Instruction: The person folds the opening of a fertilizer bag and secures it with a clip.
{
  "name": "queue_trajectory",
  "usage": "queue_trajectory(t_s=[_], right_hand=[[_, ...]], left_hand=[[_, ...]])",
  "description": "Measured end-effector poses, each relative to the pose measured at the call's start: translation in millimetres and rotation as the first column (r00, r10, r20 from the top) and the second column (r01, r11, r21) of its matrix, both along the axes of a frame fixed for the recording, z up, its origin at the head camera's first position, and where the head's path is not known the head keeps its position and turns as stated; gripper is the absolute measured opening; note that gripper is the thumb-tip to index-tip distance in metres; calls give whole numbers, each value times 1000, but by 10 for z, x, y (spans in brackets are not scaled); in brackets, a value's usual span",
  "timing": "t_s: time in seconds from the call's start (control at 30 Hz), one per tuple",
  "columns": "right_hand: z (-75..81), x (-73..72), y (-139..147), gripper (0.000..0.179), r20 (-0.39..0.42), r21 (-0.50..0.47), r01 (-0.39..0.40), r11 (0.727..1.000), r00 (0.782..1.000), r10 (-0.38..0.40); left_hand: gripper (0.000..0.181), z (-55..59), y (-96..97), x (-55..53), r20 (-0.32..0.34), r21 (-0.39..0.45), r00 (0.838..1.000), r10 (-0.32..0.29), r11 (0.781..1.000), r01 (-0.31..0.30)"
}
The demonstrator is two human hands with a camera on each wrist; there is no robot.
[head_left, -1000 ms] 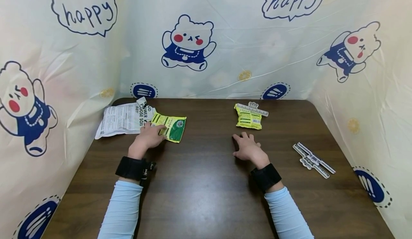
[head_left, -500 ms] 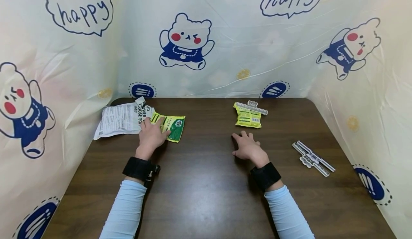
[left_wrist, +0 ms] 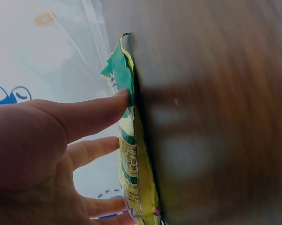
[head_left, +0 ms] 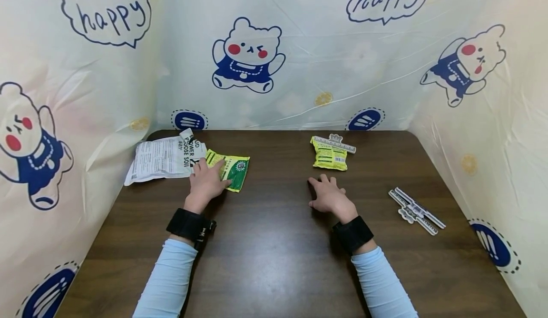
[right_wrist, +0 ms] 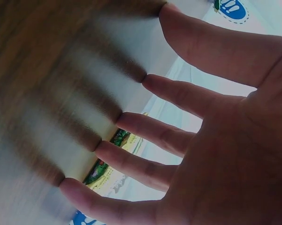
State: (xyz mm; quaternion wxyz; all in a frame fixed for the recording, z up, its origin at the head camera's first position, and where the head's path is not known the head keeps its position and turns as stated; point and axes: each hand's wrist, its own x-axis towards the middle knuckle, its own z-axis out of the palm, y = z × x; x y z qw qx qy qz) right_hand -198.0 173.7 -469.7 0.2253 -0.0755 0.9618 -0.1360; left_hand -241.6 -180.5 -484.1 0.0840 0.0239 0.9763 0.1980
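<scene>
- Head view, left of centre: I see the left hand (head_left: 206, 180) released, fingers spread, resting on a green-and-yellow packet (head_left: 237, 169), its print too small to read.
- Upper left: white pouch (head_left: 160, 159) touching or just beside the packet; black capitals partly legible, "SOIL" among them; contents hidden.
- Right of centre: right hand (head_left: 329, 197), released, fingertips on the brown table (head_left: 274, 242).
- Above it: yellow packet (head_left: 330, 159), ruler-marked clip (head_left: 336, 144) across its top.
- Right: pale clips (head_left: 417, 212).
- Background: curtain (head_left: 308, 71) lettered "happy" twice.
</scene>
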Motion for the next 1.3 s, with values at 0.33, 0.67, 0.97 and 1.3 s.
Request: queue_trajectory(t_s=[0.33, 0.67, 0.97, 1.3], right_hand=[[-23, 3, -5, 75, 0, -4, 2, 1000, 1000, -2], [-43, 13, -2, 75, 2, -10, 2, 1000, 1000, -2], [-23, 40, -13, 74, -9, -8, -15, 1000, 1000, 15], [12, 54, 14, 73, -31, -13, -27, 1000, 999, 26]], left_hand=[[76, -32, 236, 53, -15, -16, 997, -74, 997, 73], [77, -21, 467, 157, -6, -19, 991, -137, 990, 137], [75, 43, 435, 167, -13, 29, 991, -130, 991, 130], [66, 53, 318, 106, -47, 64, 992, -119, 991, 122]])
